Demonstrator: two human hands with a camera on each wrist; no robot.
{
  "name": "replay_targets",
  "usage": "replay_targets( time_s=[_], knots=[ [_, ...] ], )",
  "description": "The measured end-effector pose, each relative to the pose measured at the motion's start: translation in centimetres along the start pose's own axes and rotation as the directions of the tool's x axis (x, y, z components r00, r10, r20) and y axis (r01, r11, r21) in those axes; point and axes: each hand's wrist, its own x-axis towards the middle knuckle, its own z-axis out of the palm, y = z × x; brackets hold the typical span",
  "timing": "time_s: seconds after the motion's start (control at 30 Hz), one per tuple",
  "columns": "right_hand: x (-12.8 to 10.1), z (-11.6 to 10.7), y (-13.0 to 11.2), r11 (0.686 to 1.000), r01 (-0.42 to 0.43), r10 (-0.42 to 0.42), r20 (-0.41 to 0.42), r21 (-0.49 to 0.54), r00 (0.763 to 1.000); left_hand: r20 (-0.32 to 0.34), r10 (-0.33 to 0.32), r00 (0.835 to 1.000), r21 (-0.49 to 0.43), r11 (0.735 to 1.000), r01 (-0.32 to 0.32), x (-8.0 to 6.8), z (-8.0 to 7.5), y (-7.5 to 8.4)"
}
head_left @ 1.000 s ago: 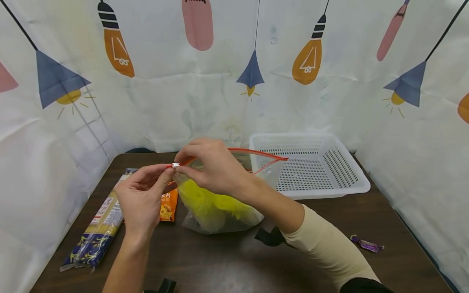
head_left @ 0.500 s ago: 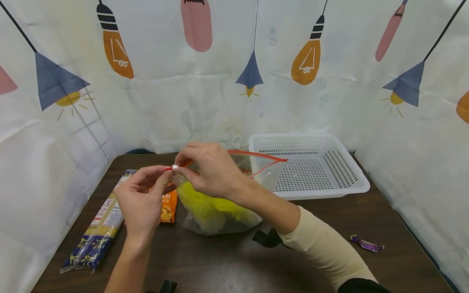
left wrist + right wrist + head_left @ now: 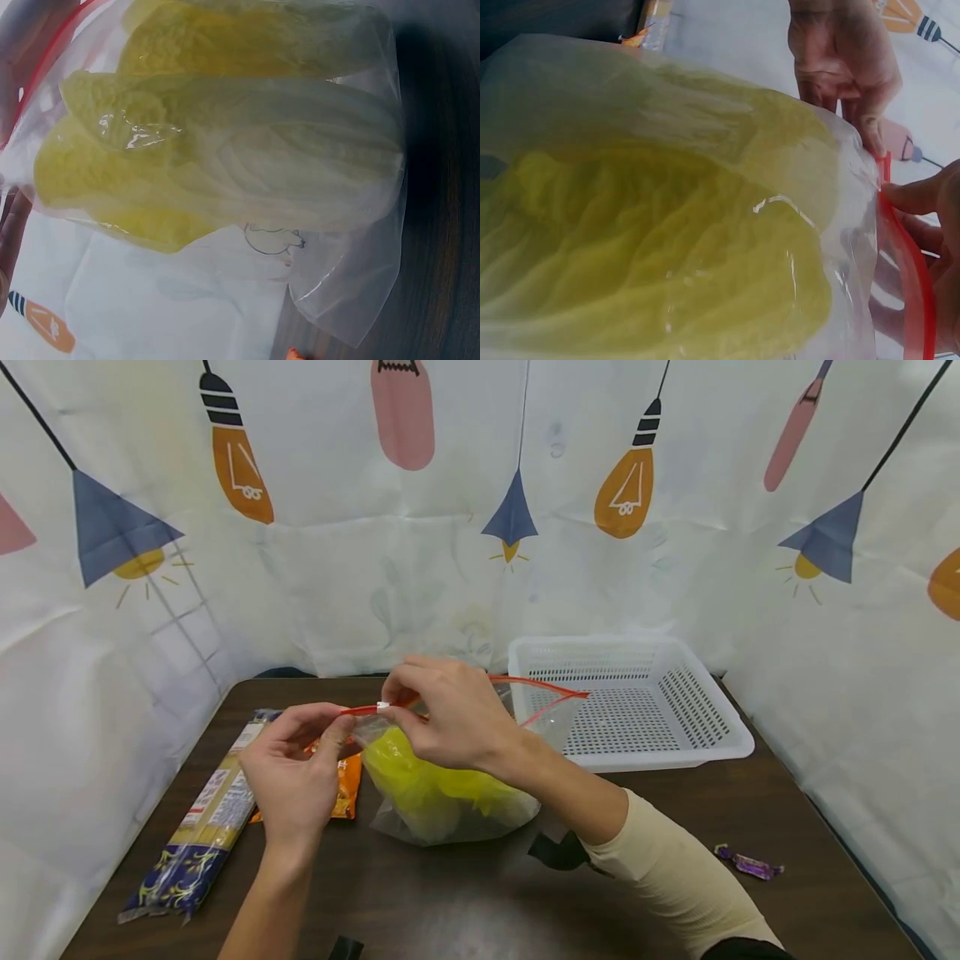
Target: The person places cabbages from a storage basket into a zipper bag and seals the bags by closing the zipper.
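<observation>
A clear zip bag (image 3: 498, 827) with a red zip strip stands on the dark table, holding yellow-green napa cabbage (image 3: 405, 772). My left hand (image 3: 294, 768) pinches the strip's left end between thumb and fingers. Just right of it, my right hand (image 3: 453, 714) pinches the small white slider (image 3: 382, 706) on the strip. Between the two hands the strip runs as one red line; right of my right hand its two edges stand apart. Leafy cabbage (image 3: 225, 142) fills the bag in the left wrist view. The right wrist view shows both hands at the red strip (image 3: 922, 300).
A white plastic basket (image 3: 656, 763) stands behind at the right, partly overlapped by the bag's corner. On the left lie a long blue-and-yellow packet (image 3: 206, 831) and an orange snack packet (image 3: 347, 789). A purple wrapped candy (image 3: 750, 864) lies at the right.
My right hand has moved slightly right along the strip with the white slider, away from my left hand. More red strip shows between them. The left hand has hardly moved.
</observation>
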Motion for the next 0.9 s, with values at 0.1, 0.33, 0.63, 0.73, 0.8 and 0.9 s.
replay_targets(
  time_s=[0.1,0.33,0.63,0.73,0.8,0.9],
  knots=[
    [-0.5,-0.4,0.4,1.0,-0.014,0.014,0.006,-0.02,1.0,-0.008,0.0,1.0,0.035,0.999,0.001,-0.1,-0.1,0.0],
    [-1.7,-1.5,1.2,0.998,-0.027,0.027,0.002,-0.054,1.0,-0.016,-0.019,1.0,0.069,0.997,0.02,-0.1,-0.1,0.2],
    [-3.4,-2.9,2.6,0.997,-0.037,0.034,-0.039,-0.065,0.999,-0.021,-0.005,1.0,0.011,1.0,0.005,0.0,-0.3,0.1],
    [-4.0,-3.4,3.1,0.998,-0.047,0.044,-0.056,-0.052,0.997,-0.024,-0.002,1.0,0.011,1.0,0.003,0.0,-0.3,0.0],
    [-4.4,-3.7,3.4,0.998,-0.05,0.047,-0.068,-0.041,0.997,-0.027,-0.001,1.0,0.01,1.0,0.001,0.0,-0.3,0.0],
    [-5.0,-4.2,3.9,0.998,-0.051,0.047,-0.09,-0.043,0.995,-0.029,-0.002,1.0,0.009,1.0,0.002,0.1,-0.4,0.0]
  ],
)
